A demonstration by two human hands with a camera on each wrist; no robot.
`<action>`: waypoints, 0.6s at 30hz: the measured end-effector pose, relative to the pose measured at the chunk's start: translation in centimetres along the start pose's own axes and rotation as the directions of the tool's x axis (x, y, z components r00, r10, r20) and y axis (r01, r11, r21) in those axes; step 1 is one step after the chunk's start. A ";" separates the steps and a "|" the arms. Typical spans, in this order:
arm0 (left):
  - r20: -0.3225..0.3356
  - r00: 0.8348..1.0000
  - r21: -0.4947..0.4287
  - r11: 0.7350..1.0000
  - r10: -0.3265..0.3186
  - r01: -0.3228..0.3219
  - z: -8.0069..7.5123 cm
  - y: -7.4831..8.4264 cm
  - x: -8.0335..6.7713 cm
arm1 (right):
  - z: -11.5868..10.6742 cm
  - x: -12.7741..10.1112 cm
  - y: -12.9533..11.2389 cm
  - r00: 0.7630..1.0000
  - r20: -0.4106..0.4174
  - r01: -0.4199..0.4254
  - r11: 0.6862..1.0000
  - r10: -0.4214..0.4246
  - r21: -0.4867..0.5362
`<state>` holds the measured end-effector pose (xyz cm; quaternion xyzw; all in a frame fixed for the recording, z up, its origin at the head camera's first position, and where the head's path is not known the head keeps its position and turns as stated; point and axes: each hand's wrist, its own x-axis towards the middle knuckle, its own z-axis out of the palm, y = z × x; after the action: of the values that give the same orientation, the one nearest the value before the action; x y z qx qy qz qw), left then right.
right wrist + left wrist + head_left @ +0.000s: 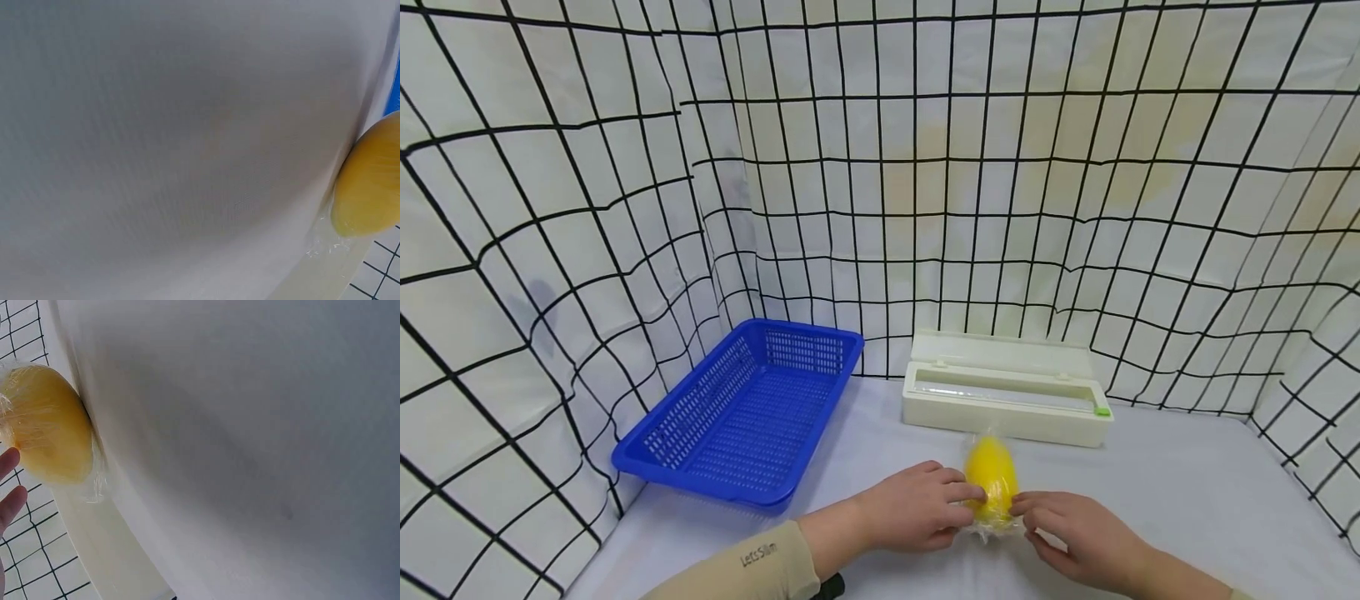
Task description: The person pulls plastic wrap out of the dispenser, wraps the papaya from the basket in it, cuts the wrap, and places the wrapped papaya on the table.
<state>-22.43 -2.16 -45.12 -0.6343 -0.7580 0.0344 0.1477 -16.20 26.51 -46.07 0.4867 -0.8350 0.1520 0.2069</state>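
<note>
A yellow oval, fruit-like thing (991, 471) lies on the white cloth, wrapped in clear plastic film. The film bunches at its near end, and loose film sticks out at the far end. From the left, my left hand (917, 507) touches the wrapped thing with its fingertips. Two of its fingertips (11, 503) show apart from each other in the left wrist view. On the opposite side, my right hand (1086, 533) has its fingertips at the film, thumb held apart below. In the right wrist view the yellow thing (372, 181) appears at the right edge, without the hand.
Behind the yellow thing stands a cream film dispenser (1000, 422), lid up, with a roll of clear film inside and a green tab (1102, 412) at its right end. A blue perforated basket (808, 454) sits at the left. Black grid panels (917, 212) backed with white sheeting enclose the table.
</note>
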 end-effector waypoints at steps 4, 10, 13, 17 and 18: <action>-0.010 1.000 -0.049 0.999 -0.018 0.018 0.0 0.1 0.3 | -0.3 0.1 -0.2 0.996 0.023 -0.081 0.997 0.081 -0.005; -0.019 0.999 -0.095 0.995 -0.041 0.039 -0.1 0.5 0.8 | 0.0 1.0 0.0 0.997 0.072 0.006 0.986 0.007 -0.168; -0.020 0.998 -0.102 0.993 -0.059 0.057 -0.2 0.7 1.1 | 0.3 1.3 0.2 0.994 0.089 0.076 0.969 -0.057 -0.236; -0.021 0.997 -0.118 0.990 -0.077 0.075 -0.2 0.9 1.4 | 0.6 1.5 0.3 0.992 0.082 0.117 0.961 -0.100 -0.251; -0.020 0.997 -0.122 0.990 -0.080 0.077 -0.2 0.9 1.5 | 0.6 1.5 0.3 0.992 0.075 0.117 0.962 -0.102 -0.245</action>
<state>-21.74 -0.58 -44.87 -0.6123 -0.7811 -0.0254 0.1198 -17.23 25.31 -45.88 0.5067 -0.8252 0.0193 0.2487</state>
